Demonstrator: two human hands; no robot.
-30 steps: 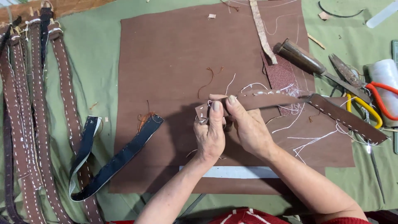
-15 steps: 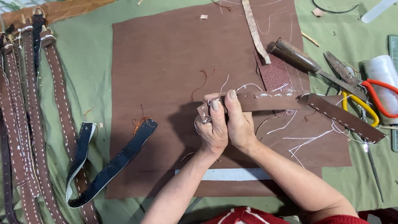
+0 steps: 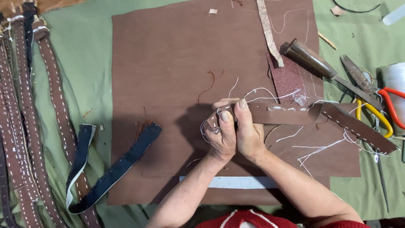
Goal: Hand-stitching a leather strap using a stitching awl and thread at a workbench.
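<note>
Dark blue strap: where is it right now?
Head view: the dark blue strap lies folded at lower left, half on the brown leather sheet, left of the left hand and right of the brown stitched straps.

Brown strap point(image 3: 295, 114) with white stitching; brown mat point(image 3: 168, 63) on a green cloth point(image 3: 84, 63); dark blue strap point(image 3: 122, 166); scissors point(image 3: 379, 112) with red and yellow handles; white thread point(image 3: 312, 150).

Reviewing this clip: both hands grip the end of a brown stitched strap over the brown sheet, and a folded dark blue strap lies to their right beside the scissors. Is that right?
Not quite. In the head view the folded dark blue strap lies to the left of the hands, far from the scissors. The rest holds: the left hand and right hand grip the end of the brown stitched strap over the brown sheet.
</note>
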